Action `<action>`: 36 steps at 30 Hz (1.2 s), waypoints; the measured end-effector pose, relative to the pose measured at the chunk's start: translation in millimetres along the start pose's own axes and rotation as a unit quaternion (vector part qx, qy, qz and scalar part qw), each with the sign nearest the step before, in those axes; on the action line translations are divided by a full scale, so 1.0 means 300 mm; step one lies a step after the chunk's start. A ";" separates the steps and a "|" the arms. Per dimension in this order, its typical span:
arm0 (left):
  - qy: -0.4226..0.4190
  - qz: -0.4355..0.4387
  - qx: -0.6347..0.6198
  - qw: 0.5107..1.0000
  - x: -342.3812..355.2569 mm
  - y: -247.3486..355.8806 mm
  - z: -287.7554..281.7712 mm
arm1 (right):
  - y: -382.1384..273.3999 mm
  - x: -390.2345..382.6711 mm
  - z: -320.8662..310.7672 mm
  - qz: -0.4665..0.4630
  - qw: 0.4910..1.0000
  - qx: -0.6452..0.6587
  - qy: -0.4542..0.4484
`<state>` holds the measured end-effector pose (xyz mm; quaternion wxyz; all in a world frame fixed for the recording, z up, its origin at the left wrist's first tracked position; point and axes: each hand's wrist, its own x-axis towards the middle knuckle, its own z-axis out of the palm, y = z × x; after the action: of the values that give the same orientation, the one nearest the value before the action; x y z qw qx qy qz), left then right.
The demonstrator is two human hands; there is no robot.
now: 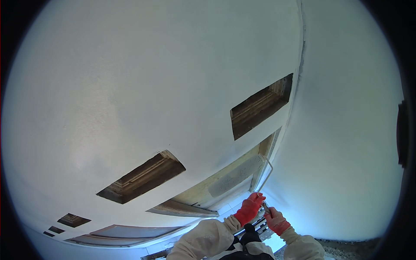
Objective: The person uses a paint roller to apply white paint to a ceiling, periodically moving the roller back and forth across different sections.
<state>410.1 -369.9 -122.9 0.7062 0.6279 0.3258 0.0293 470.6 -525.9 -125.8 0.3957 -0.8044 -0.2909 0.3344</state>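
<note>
Smooth, pale wall [108,86] spreads across the left, faintly glossy in patches, and meets a matte wall [346,130] on the right at a rough, curving seam. Below two dark brown, rough-edged rectangular recesses [141,178] runs a long wood-framed opening [186,209]. Creased cream sleeves [201,238] rise from the near side. Against the opening, near the seam, shows a paint roller [234,177]: a speckled grey cylinder on a thin bent rod. Left grip [250,207] and right grip [277,220], both in red gloves, close around its slim handle, the left higher.
</note>
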 end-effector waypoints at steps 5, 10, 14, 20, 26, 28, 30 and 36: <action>0.029 -0.036 -0.029 0.999 0.071 -0.101 -0.043 | 0.066 0.045 0.072 -0.015 1.000 0.013 -0.009; 0.057 -0.044 -0.109 0.991 0.033 -0.111 -0.072 | 0.065 0.065 0.128 -0.018 0.998 0.035 -0.041; 0.061 -0.058 -0.116 0.990 0.021 -0.112 -0.101 | 0.018 0.065 0.154 -0.021 0.998 0.042 -0.034; 0.059 -0.048 -0.139 0.987 0.044 -0.108 -0.137 | 0.019 0.101 0.198 -0.040 0.996 0.074 -0.010; 0.056 -0.035 -0.159 0.985 0.067 -0.127 -0.149 | 0.046 0.130 0.215 -0.031 0.996 0.084 -0.020; 0.058 -0.033 -0.159 0.985 0.071 -0.131 -0.147 | 0.043 0.132 0.210 -0.018 0.995 0.096 -0.035; 0.055 -0.018 -0.141 0.988 0.065 -0.140 -0.138 | 0.042 0.122 0.207 -0.033 0.994 0.103 -0.022; 0.011 -0.010 -0.104 0.994 0.033 -0.084 -0.107 | 0.030 0.068 0.147 -0.023 0.995 0.097 -0.023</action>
<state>392.5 -342.8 -149.8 0.7640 0.5477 0.3351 0.0632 450.8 -496.1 -160.0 0.4727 -0.7475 -0.2847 0.3698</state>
